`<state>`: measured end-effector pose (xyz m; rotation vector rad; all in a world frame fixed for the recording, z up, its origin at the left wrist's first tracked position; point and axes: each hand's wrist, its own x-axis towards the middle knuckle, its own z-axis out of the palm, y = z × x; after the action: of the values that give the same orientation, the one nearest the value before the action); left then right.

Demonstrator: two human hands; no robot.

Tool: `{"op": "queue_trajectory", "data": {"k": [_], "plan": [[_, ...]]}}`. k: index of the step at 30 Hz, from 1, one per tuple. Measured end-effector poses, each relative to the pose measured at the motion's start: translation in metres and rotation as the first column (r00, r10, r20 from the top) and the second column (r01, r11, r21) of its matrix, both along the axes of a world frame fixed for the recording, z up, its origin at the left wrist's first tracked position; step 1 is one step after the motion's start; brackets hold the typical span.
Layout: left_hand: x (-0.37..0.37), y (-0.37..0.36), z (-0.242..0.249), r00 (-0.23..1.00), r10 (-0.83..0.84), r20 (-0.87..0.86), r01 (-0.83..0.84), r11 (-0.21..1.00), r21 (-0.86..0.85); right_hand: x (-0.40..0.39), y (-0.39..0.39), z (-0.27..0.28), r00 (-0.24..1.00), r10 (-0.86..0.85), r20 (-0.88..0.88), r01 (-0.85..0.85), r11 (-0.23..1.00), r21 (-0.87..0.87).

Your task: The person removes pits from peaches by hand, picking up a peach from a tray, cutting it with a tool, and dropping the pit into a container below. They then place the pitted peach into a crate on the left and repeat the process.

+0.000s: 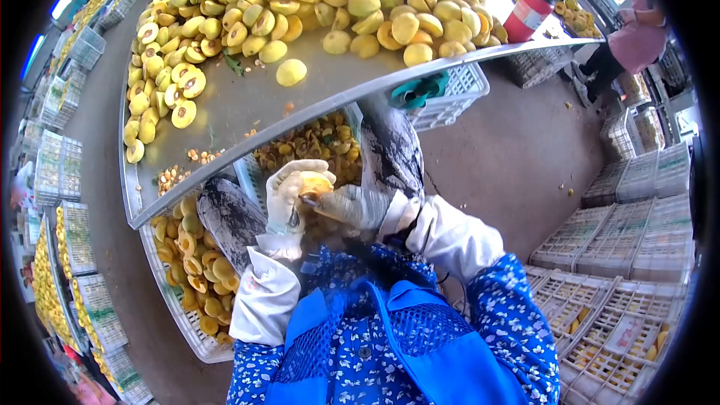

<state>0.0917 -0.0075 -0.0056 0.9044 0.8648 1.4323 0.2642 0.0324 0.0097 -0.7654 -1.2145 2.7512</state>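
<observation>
A peach half [316, 182] is gripped in the gloved fingers [289, 180] of the left hand [289, 195]; the right hand [352, 206] is closed on a small tool, hardly visible, pressed into it. Pitted halves are heaped in the crate [191, 330] below. Many halved peaches [300, 0] remain piled on the desk [247, 105], so much work is judged outstanding.

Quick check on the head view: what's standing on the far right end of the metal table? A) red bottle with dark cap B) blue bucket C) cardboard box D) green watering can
A: a red bottle with a dark cap stands at the right end of the metal table, next to the pile of halved yellow fruit.
</observation>
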Motion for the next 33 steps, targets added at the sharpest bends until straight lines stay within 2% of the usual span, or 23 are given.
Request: {"op": "queue_trajectory", "data": {"k": [1,2,3,4,6,7,9,11,13,14,15,17,18,19,20,21,22,23,24,27,29,31,33], "plan": [[0.004,-0.001,0.006,0.998,0.052,0.022,-0.052,0.999,0.016,-0.011,-0.009,-0.017,0.995,-0.094,-0.024,0.095,0.994,0.048],[0.004,-0.001,0.002,0.995,0.066,0.073,-0.067,0.998,0.010,-0.021,-0.018,-0.036,0.980,-0.193,-0.048,0.198,0.936,0.292],[0.005,-0.002,-0.001,0.989,0.081,0.124,-0.082,0.997,-0.001,-0.028,-0.023,-0.040,0.955,-0.280,-0.097,0.289,0.812,0.508],[0.008,-0.005,-0.002,0.983,0.134,0.123,-0.130,0.991,-0.040,-0.026,-0.025,-0.038,0.970,-0.241,0.018,0.189,0.804,0.564],[0.013,-0.009,0.001,0.920,0.193,0.341,-0.160,0.979,-0.124,-0.025,-0.024,-0.046,0.989,-0.143,-0.030,0.089,0.422,0.902],[0.015,-0.011,0.004,0.870,0.222,0.441,-0.162,0.972,-0.169,-0.025,-0.023,-0.048,0.994,-0.111,0.001,0.035,0.319,0.947],[0.016,-0.013,0.014,0.849,0.299,0.435,-0.200,0.945,-0.259,-0.027,-0.022,-0.047,0.996,-0.068,0.059,-0.053,0.093,0.994],[0.015,-0.014,0.022,0.820,0.351,0.452,-0.211,0.920,-0.331,-0.029,-0.015,-0.040,0.979,-0.037,0.202,-0.196,0.133,0.972],[-0.005,-0.008,0.006,0.847,0.304,0.436,-0.234,0.950,-0.209,-0.029,-0.016,-0.015,0.940,-0.106,0.326,-0.315,0.105,0.943],[-0.019,-0.006,0.006,0.780,0.361,0.512,-0.271,0.931,-0.244,-0.030,-0.018,-0.007,0.914,-0.140,0.382,-0.371,0.096,0.924],[-0.032,-0.008,0.011,0.701,0.415,0.580,-0.306,0.910,-0.281,-0.029,-0.019,-0.009,0.916,-0.174,0.362,-0.341,0.137,0.930],[-0.062,-0.023,0.027,0.627,0.414,0.660,-0.403,0.897,-0.179,-0.030,-0.021,-0.019,0.917,-0.238,0.320,-0.272,0.214,0.938],[-0.069,-0.035,0.037,0.653,0.631,0.418,-0.650,0.751,-0.117,-0.036,-0.020,-0.027,0.903,-0.375,0.208,-0.100,0.289,0.952],[-0.086,-0.052,0.034,0.655,0.748,0.106,-0.750,0.661,-0.036,-0.044,-0.018,-0.046,0.856,-0.463,0.229,-0.139,0.222,0.965],[-0.104,-0.068,0.031,0.531,0.820,-0.213,-0.832,0.552,0.050,-0.044,-0.017,-0.085,0.918,-0.270,0.289,-0.224,0.249,0.942],[-0.146,-0.083,0.013,0.410,0.722,-0.557,-0.833,0.545,0.092,-0.043,-0.018,-0.111,0.939,-0.075,0.336,-0.308,0.251,0.917],[-0.174,-0.092,-0.005,0.216,0.691,-0.690,-0.806,0.525,0.274,-0.041,-0.024,-0.107,0.949,-0.107,0.296,-0.247,0.330,0.911],[-0.188,-0.089,-0.016,-0.012,0.653,-0.757,-0.739,0.504,0.447,-0.040,-0.025,-0.097,0.957,-0.132,0.258,-0.187,0.398,0.898],[-0.176,-0.078,0.014,-0.204,0.475,-0.856,-0.695,0.546,0.468,-0.045,-0.022,-0.089,0.920,-0.210,0.330,-0.202,0.466,0.861],[-0.120,0.012,0.068,-0.075,0.456,-0.887,-0.521,0.740,0.425,-0.045,-0.013,-0.058,0.919,-0.097,0.382,-0.292,0.480,0.827],[-0.096,0.087,0.073,-0.216,0.423,-0.880,-0.218,0.858,0.465,-0.042,-0.022,-0.110,0.983,-0.050,0.175,-0.162,0.198,0.967],[-0.061,0.159,0.081,-0.334,-0.004,-0.942,-0.191,0.980,0.064,-0.038,-0.031,-0.146,0.998,-0.067,0.002,-0.017,-0.214,0.977],[-0.049,0.213,0.048,-0.538,-0.120,-0.834,-0.035,0.992,-0.121,-0.035,-0.024,-0.135,0.998,-0.061,0.002,-0.013,-0.177,0.984]]}}
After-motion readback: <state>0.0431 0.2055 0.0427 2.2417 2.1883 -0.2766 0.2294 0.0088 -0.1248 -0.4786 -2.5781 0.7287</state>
